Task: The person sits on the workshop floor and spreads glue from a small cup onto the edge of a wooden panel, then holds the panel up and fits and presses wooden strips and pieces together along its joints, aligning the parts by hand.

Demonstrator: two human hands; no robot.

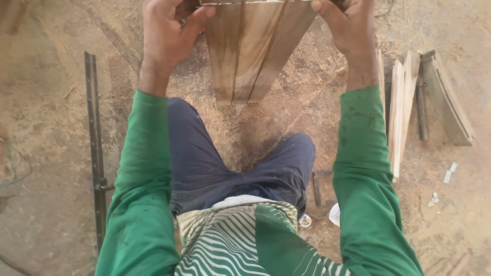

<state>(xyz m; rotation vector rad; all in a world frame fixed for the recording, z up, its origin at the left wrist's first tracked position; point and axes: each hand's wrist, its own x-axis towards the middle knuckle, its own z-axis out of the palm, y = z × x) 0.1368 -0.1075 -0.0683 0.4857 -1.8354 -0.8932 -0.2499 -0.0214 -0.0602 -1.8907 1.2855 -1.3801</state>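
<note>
My left hand (166,36) and my right hand (350,30) grip the two sides of a stack of thin wooden boards (253,51) held upright in front of me at the top of the head view. The boards are brown with darker streaks and their lower end hangs above the sawdust floor. My thumbs press on the near face, one at each upper corner. Both arms wear green sleeves, and my knees in dark blue trousers (204,163) sit below the boards.
A long dark metal bar (95,143) lies on the floor at left. Several pale wooden slats (401,112) and a dark curved plank (447,102) lie at right. A small dark frame (322,186) sits by my right knee. Sawdust covers the floor.
</note>
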